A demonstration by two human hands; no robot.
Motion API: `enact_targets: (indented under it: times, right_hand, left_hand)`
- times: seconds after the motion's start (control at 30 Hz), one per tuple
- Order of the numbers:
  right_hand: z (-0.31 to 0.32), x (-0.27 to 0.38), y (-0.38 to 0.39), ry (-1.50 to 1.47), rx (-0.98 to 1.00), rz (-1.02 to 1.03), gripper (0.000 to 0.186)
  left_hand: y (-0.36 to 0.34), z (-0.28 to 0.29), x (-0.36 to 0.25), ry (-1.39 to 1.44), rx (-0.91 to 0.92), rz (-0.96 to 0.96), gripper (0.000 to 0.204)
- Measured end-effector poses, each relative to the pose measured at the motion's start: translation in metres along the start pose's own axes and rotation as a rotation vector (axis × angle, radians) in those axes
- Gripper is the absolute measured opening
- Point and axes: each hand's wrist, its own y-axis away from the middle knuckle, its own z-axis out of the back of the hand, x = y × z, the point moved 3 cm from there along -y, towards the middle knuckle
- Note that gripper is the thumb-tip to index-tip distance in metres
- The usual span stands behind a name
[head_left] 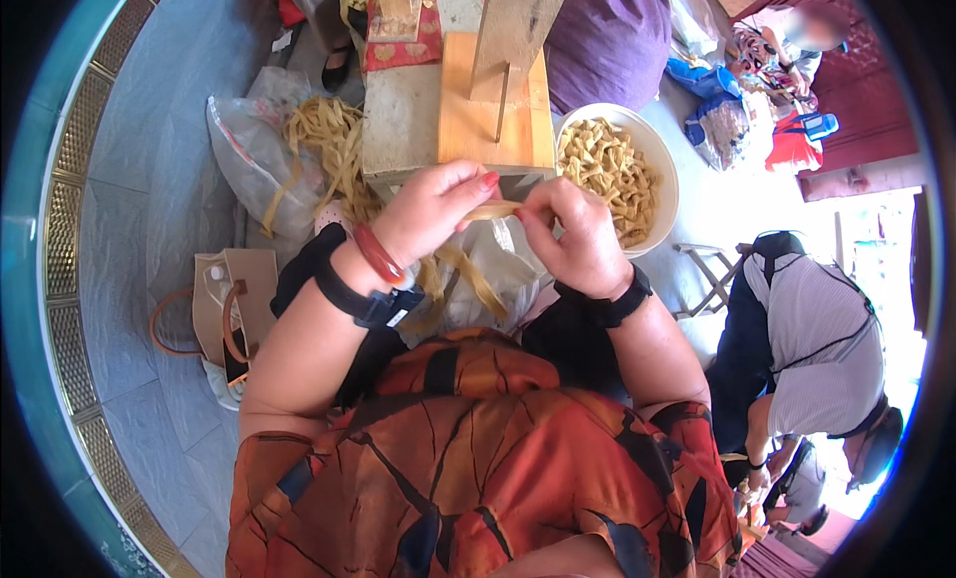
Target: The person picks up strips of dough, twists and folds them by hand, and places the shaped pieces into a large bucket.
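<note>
A flat, tan, ribbon-like strip (494, 211) is stretched between my hands in front of the wooden stand. My left hand (428, 208) pinches one end of it, thumb uppermost. With fingers curled, my right hand (578, 241) grips the other end. More long strips (478, 279) hang or lie just below my hands, beside clear plastic. To the right of the stand, a round white tub (669, 185) holds many folded or knotted tan pieces (609, 170). The exact material of the strips cannot be made out.
Ahead stands a wooden stand (496, 75) with an upright board and a thin peg. A plastic bag (244, 140) spilling loose strips (324, 130) lies to the left, with a beige handbag (249, 279) nearer. At right, a person (827, 329) bends over near a folding stool (709, 279).
</note>
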Motion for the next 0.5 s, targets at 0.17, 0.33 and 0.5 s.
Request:
enact_targets:
  times: [0.17, 0.33, 0.5]
  right_hand:
    - [0.007, -0.019, -0.024, 0.144, -0.081, 0.008, 0.012]
    - [-0.004, -0.057, -0.063, 0.167, -0.221, -0.017, 0.006]
    - [0.004, -0.095, -0.028, 0.283, -0.173, -0.179, 0.005]
  left_hand:
    - [-0.026, 0.025, 0.002, -0.022, 0.014, 0.106, 0.020]
    - [-0.070, 0.032, 0.002, -0.351, -0.391, -0.332, 0.023]
    - [-0.056, 0.044, 0.029, -0.549, -0.466, -0.171, 0.020]
